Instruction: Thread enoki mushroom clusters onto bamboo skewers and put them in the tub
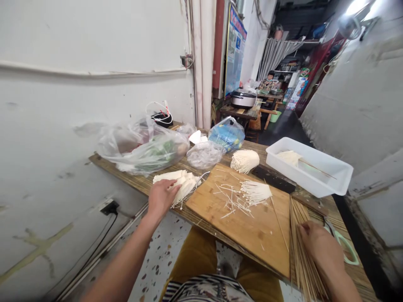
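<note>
Left hand (160,198) is clamping a bunch of enoki mushrooms (181,186) beside my cutting board (239,222) (right hand (319,245) is lying on bamboo skewers (298,222), can't tell if gripping).

My bare left hand (162,198) stretches forward with fingers curled downward, while my bare right hand (317,245) sits lower, knuckles raised, fingers bent over.

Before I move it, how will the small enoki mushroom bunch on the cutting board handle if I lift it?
The enoki bunch will probably feel light and limp, its stems being thin. It may shed strands: loose ones lie beside it on the wooden cutting board.
</note>
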`<move>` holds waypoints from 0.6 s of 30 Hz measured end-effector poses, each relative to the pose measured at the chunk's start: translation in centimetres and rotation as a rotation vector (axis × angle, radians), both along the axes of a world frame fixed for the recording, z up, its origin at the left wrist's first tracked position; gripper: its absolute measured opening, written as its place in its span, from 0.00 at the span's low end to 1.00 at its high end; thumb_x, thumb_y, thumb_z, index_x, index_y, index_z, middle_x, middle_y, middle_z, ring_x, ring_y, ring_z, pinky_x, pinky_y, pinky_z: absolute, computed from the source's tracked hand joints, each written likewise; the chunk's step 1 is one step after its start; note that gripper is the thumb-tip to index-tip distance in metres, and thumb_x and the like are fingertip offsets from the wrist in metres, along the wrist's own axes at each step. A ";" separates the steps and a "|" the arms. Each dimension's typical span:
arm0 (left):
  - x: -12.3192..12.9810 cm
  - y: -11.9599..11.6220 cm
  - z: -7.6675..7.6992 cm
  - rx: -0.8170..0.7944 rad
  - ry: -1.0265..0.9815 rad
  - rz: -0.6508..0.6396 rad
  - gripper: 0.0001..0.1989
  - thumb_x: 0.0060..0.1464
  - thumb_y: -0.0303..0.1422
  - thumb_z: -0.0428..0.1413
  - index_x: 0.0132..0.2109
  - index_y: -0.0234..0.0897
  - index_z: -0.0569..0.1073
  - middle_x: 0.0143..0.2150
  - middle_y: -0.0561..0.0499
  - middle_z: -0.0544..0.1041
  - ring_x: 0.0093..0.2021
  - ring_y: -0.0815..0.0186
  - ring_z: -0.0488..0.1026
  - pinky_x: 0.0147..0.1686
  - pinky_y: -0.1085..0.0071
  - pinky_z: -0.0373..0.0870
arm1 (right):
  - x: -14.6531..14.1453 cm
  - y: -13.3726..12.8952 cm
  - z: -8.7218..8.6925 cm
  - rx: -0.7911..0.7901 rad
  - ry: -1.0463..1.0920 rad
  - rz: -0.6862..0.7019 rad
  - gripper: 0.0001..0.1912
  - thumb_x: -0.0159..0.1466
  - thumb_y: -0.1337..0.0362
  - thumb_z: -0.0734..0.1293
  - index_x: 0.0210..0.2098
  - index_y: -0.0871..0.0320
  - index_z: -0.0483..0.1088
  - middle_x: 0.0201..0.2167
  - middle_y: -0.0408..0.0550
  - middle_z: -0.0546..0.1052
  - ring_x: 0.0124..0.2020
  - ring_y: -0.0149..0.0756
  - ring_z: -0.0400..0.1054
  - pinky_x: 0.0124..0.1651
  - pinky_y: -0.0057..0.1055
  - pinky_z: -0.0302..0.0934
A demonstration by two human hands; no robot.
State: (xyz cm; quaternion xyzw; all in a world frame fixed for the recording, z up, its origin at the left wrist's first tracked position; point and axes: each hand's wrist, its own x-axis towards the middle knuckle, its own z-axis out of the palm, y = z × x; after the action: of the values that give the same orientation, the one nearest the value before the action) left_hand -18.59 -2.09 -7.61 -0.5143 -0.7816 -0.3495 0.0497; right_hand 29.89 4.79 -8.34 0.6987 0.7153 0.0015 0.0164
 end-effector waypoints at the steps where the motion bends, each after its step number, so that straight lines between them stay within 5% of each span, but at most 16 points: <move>1: 0.2 0.4 0.1 -0.010 -0.017 0.004 0.16 0.50 0.43 0.54 0.37 0.37 0.79 0.35 0.45 0.80 0.35 0.58 0.74 0.41 0.63 0.68 | -0.1 0.1 0.2 -0.016 -0.012 -0.016 0.15 0.66 0.59 0.54 0.34 0.57 0.69 0.33 0.54 0.78 0.36 0.46 0.74 0.32 0.34 0.58; 10: 1.4 1.8 2.5 -0.054 -0.192 -0.021 0.13 0.49 0.39 0.53 0.33 0.39 0.79 0.34 0.50 0.82 0.33 0.61 0.75 0.35 0.69 0.68 | -0.5 0.7 0.9 -0.061 -0.023 -0.035 0.17 0.65 0.56 0.55 0.31 0.56 0.70 0.30 0.55 0.78 0.34 0.48 0.73 0.30 0.35 0.56; 18: 5.3 4.1 4.6 -0.118 -0.300 -0.321 0.14 0.49 0.40 0.54 0.36 0.37 0.80 0.35 0.50 0.82 0.35 0.62 0.77 0.36 0.70 0.70 | -0.2 0.6 1.2 -0.036 0.000 -0.064 0.17 0.66 0.57 0.54 0.34 0.59 0.69 0.35 0.60 0.77 0.36 0.49 0.73 0.31 0.36 0.57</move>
State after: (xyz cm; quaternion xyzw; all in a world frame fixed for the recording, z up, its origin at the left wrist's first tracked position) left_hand -13.24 2.06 -3.02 -0.5764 -0.7073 -0.3794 -0.1536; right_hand 29.70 5.42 -7.13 0.7210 0.6923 -0.0119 0.0288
